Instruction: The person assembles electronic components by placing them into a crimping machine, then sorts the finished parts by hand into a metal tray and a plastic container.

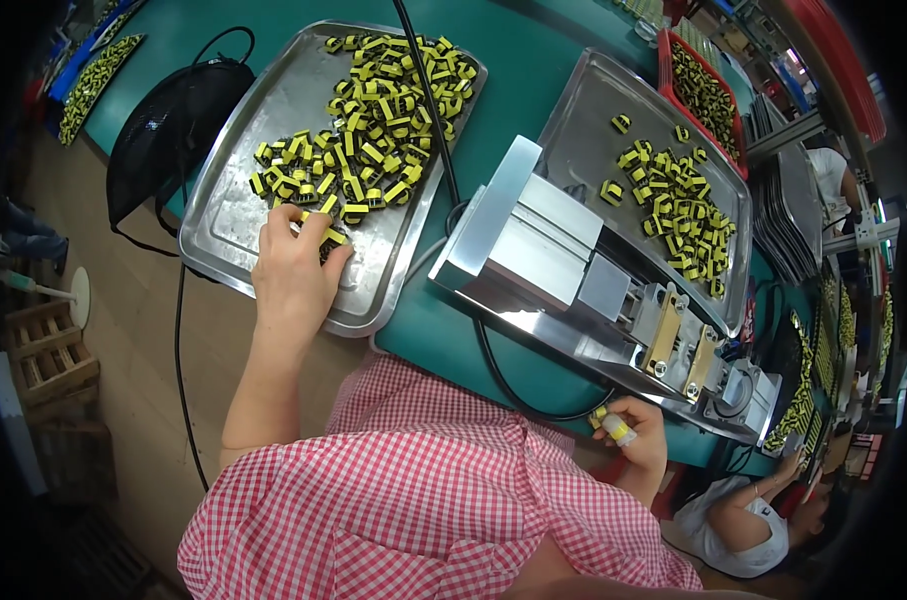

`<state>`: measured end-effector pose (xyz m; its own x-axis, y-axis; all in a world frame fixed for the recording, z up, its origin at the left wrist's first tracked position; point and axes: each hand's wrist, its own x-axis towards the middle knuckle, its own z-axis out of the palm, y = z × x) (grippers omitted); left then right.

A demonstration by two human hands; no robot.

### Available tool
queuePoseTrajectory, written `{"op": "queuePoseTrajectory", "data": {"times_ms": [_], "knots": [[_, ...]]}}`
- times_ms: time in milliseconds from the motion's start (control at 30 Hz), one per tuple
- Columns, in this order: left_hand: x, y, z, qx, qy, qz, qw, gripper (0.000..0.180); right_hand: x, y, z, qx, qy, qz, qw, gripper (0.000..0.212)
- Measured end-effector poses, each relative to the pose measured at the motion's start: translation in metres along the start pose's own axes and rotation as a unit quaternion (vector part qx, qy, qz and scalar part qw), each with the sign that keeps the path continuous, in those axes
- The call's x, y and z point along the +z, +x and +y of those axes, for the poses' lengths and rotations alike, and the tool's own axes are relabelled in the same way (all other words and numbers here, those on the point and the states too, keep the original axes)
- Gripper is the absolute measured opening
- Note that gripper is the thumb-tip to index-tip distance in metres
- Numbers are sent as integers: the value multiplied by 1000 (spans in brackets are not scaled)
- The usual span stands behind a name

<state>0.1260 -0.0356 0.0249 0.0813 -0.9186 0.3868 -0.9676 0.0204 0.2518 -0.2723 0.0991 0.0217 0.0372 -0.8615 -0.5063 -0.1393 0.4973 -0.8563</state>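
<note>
My left hand reaches into the metal tray on the left, its fingers curled down on small yellow-and-black coil parts at the near edge of a loose heap. Beside the near edge of the bench, my right hand pinches a small yellow part. One of its fingers wears a pale, yellow-marked cover. Between the hands stands a silver metal press fixture with brass-coloured plates at its near right end.
Another metal tray with scattered coil parts lies behind the fixture. A red bin of parts sits beyond it. Black cables cross the green bench. A black bag hangs at left. Another person works at right.
</note>
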Motion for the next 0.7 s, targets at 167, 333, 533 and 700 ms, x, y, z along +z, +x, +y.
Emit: {"op": "queuePoseTrajectory", "data": {"times_ms": [167,333,533,700], "knots": [[-3,0,-1,-4,-56,-38,998,34,1,-1,0,-3,-4,1,1000,15],[-2,0,-2,-12,-59,-40,997,33,0,-1,-1,-3,-10,1,1000,15],[-8,8,-12,-34,-196,-70,978,30,4,2,1,-49,-24,3,998,10],[-12,11,-6,36,-111,-100,988,30,4,2,0,-42,-18,2,999,10]]}}
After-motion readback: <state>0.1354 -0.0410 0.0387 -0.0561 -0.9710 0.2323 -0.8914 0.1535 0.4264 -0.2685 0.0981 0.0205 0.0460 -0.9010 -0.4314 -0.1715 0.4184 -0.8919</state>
